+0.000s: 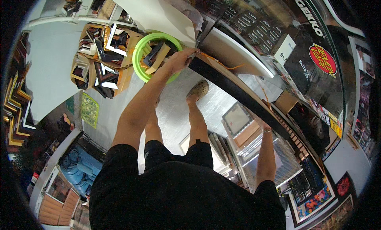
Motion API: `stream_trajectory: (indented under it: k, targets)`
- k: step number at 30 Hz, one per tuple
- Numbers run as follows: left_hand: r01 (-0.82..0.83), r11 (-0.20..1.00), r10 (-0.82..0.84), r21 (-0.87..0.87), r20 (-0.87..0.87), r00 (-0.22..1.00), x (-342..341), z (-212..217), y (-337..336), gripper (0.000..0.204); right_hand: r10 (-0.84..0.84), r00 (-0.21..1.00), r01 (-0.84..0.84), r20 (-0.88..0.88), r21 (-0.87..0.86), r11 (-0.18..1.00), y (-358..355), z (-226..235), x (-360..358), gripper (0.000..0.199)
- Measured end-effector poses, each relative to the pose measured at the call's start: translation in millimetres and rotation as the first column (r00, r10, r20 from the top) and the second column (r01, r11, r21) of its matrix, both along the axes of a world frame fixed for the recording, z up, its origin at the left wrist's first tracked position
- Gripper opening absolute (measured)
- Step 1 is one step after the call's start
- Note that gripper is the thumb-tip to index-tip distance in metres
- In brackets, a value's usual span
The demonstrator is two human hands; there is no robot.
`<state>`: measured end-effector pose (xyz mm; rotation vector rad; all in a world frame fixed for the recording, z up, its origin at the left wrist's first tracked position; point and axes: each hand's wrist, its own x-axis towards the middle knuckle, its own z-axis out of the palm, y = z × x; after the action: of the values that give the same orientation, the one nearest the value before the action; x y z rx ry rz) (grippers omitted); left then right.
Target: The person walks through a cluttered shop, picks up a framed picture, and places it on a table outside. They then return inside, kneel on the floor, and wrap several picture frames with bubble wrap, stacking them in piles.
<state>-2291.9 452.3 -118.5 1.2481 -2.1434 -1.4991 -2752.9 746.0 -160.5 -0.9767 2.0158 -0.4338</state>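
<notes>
A large flat picture frame with a thick black edge slants from the upper middle down to the right, in front of me. My left hand is closed around its upper left end. My right hand grips the near side of the same frame toward its lower right end, with its fingers mostly hidden by the black edge. An orange cord runs along the far side of the frame. Just left of my left hand stands a lime-green tub of moulding offcuts.
Cardboard boxes of corner samples stand left of the tub. A white panel leans beyond the frame, by a glass display case. Bubble-wrapped flat pieces lie below my right hand. A blue machine stands at lower left.
</notes>
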Motion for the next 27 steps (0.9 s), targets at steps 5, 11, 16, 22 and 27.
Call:
stream_trajectory:
  k: [5, 11, 16, 22, 27]
  targets:
    - [0.108, 0.966, -0.126, -0.235, -0.061, 0.99, 18.5, -28.6, 12.9, 0.055, 0.053, 0.998, -0.053, -0.03, 0.005, 0.999, -6.3, 34.4, 7.1, 0.054]
    - [-0.065, 0.938, -0.04, -0.342, -0.293, 0.955, 52.8, 62.6, 89.9, 0.05, 0.226, 0.967, -0.223, -0.119, 0.034, 0.974, 24.2, 172.3, 12.5, 0.061]
    - [-0.083, 0.984, 0.162, 0.161, -0.579, 0.799, 84.5, 187.4, 163.0, 0.045, 0.32, 0.926, -0.316, -0.202, 0.052, 0.947, 86.3, 390.9, 42.7, 0.068]
    - [-0.501, 0.854, 0.305, -0.142, -0.643, 0.702, 236.0, 352.8, 264.0, 0.049, 0.262, 0.899, -0.38, -0.352, -0.324, 0.867, 48.4, 511.6, 196.7, 0.064]
    - [-0.929, 0.361, 0.495, -0.087, -0.826, 0.27, 387.7, 417.0, 371.8, 0.069, 0.163, 0.972, -0.235, -0.172, -0.787, 0.57, -7.3, 546.2, 400.0, 0.063]
